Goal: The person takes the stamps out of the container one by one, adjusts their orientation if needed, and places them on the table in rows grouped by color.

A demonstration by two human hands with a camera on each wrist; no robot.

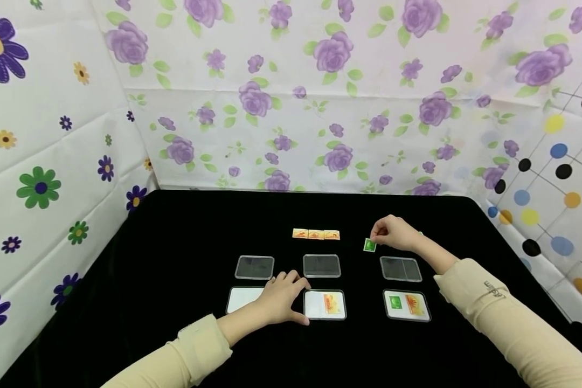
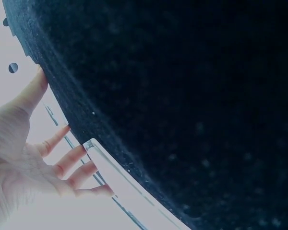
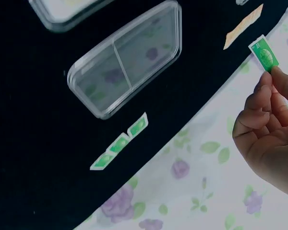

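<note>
My right hand (image 1: 393, 233) pinches a small green stamp (image 1: 369, 245) between thumb and fingertips, above the dark tabletop. In the right wrist view, the stamp (image 3: 265, 53) shows a pale round motif and a white edge. My left hand (image 1: 282, 299) has its fingers spread at the left side of a clear case (image 1: 314, 306) with a white base, which bears one orange stamp (image 1: 332, 304) in its right half. Part of another white-based case (image 1: 242, 297) is hidden behind that hand. The left wrist view shows the left hand's (image 2: 33, 158) fingers apart.
Three transparent lids (image 1: 254, 267) lie in a row behind the cases. At the right, a case (image 1: 419, 312) bears one green and one orange stamp. Three orange stamps (image 1: 316, 235) lie farther back. Several green stamps (image 3: 118, 143) lie near the right lid. Patterned cloth walls surround the table.
</note>
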